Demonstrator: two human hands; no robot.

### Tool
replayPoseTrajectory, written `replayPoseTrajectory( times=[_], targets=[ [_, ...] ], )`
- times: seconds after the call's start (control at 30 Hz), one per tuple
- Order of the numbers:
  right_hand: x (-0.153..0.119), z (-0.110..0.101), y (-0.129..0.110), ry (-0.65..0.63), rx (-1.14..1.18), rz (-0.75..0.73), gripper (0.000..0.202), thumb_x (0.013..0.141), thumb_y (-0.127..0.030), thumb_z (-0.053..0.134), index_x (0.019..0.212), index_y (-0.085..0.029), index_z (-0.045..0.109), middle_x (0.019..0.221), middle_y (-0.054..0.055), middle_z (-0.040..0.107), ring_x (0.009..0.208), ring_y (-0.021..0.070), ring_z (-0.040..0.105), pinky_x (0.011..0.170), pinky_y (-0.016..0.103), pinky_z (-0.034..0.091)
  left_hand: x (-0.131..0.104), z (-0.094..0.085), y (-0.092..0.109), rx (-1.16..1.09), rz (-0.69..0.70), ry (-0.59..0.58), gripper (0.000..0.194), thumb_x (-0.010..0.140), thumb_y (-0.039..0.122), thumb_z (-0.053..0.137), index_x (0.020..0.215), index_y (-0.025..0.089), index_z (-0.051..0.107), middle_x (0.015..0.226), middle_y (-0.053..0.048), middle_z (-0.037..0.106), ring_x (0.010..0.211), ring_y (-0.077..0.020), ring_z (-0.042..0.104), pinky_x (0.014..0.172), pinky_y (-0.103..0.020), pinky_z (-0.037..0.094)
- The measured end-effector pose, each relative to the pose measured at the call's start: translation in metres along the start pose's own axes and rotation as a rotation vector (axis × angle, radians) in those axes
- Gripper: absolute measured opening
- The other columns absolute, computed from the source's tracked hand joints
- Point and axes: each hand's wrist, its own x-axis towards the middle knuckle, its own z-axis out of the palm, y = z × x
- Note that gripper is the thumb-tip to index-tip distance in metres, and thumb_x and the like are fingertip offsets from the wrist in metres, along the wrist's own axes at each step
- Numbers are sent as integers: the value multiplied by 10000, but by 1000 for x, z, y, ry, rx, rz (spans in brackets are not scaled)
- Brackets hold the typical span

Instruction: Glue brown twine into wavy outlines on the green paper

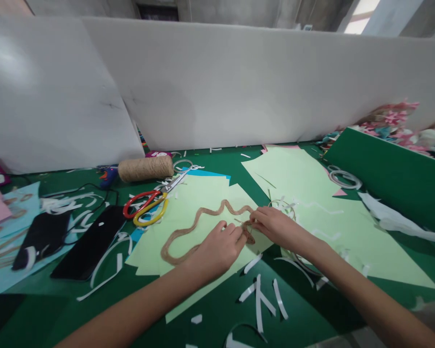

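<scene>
A wavy length of brown jute twine (pixel 197 216) curves over pale green paper sheets (pixel 148 268) on the green table. My left hand (pixel 224 244) is closed, its fingertips pinching the twine near a small brown woven or coiled piece (pixel 251 238). From the right, my right hand (pixel 271 222) pinches the twine's other part, close beside the left fingertips. The exact grip between the fingers is partly hidden. Scissors (pixel 154 203) with one red and one yellow handle lie to the left of the twine.
A spool of jute twine (pixel 145 168) lies behind the scissors. Two dark phone-like slabs (pixel 90 244) rest at left. White paper strips (pixel 258 302) are scattered in front. Tape-like rings (pixel 345 179) and a green box (pixel 384 169) stand right; a white panel (pixel 217 87) rises behind.
</scene>
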Motion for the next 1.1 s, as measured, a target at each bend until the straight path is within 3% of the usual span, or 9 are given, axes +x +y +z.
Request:
replayPoseTrajectory(
  times=[0.13,0.3,0.43,0.57,0.63,0.77,0.9,1.1],
  targets=[
    [9,-4,3,-82,-39,22,140,874,-118,475,753,-165,527,724,31,572,662,158,534,576,253,328,-3,-2,0,14,0,-13,381,893,118,376,1265,103,457,1054,-125,567,938,-232,488,825,-382,354],
    [8,-6,3,-159,-60,79,125,903,-171,440,817,-166,531,760,41,604,637,160,548,550,253,292,-6,-6,0,-3,-15,-20,397,887,102,350,1271,102,452,1047,-134,562,934,-236,490,836,-397,351],
    [0,-12,-1,-269,58,114,153,916,-173,396,852,-175,535,796,50,632,692,171,584,558,242,323,-1,-1,2,-42,-54,-40,393,870,118,370,1253,107,455,1042,-134,546,913,-241,488,831,-407,345],
    [-9,-23,-8,-319,126,159,185,925,-185,374,906,-191,559,862,54,651,734,175,609,583,238,360,3,1,2,-91,-88,-63,532,842,117,394,1365,87,302,1013,-127,543,892,-240,485,832,-407,340],
    [-13,-25,-10,-314,130,163,189,926,-191,376,908,-200,563,860,50,657,740,178,615,582,239,366,3,-2,1,-122,-90,-60,557,830,96,391,1375,93,276,1024,-122,545,917,-238,483,863,-410,328],
    [-16,-22,-9,-251,50,134,155,923,-200,405,886,-200,555,833,42,651,675,169,604,532,237,341,0,-8,-1,-178,-77,-59,433,824,73,391,1248,152,428,1038,-103,552,941,-223,488,871,-394,333],
    [-9,-14,-6,-140,-44,85,120,912,-188,441,867,-193,552,805,30,622,624,151,569,491,230,298,-3,-9,-2,-142,-52,-23,400,812,57,423,1196,160,471,1056,-108,559,961,-225,507,863,-395,359],
    [13,-6,-6,-74,-32,-52,128,854,-83,485,763,-160,532,819,40,583,732,155,545,610,251,355,-7,-10,1,5,52,52,339,899,99,379,1223,109,479,1046,-137,600,1005,-249,528,924,-456,350]
  ],
)
